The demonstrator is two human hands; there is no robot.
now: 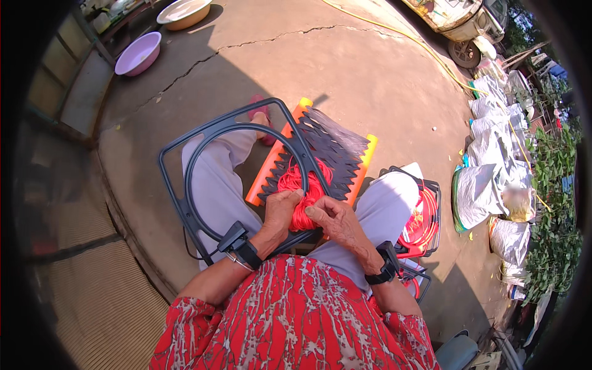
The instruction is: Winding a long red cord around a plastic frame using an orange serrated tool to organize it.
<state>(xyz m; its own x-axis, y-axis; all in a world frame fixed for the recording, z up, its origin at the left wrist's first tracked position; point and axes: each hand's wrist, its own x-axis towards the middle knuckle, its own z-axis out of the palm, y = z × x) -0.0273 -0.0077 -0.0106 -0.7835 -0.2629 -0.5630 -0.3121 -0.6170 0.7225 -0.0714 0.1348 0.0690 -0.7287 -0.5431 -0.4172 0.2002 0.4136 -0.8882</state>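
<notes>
A black plastic frame with a large round opening [186, 179] rests tilted across my lap. At its right side hangs a bundle of thin red cord [300, 220], partly hidden by my hands. My left hand [280, 214] is closed at the bundle's left edge, thumb on the cord beside the frame's ring. From the other side my right hand [338, 223] pinches at the cord with thumb and forefinger, its other fingers curled. Any single strand between the fingertips is too small to make out. Beyond the cord lies a rack of black toothed strips [330, 145] between orange side bars.
Right of my knee stand more black frames with red cord [420, 222]. White sacks [484, 191] line the right side near leafy plants [552, 203]. A purple basin [139, 54] and an orange basin [184, 13] sit far left. A yellow hose [425, 46] crosses the concrete toward a parked vehicle [459, 18].
</notes>
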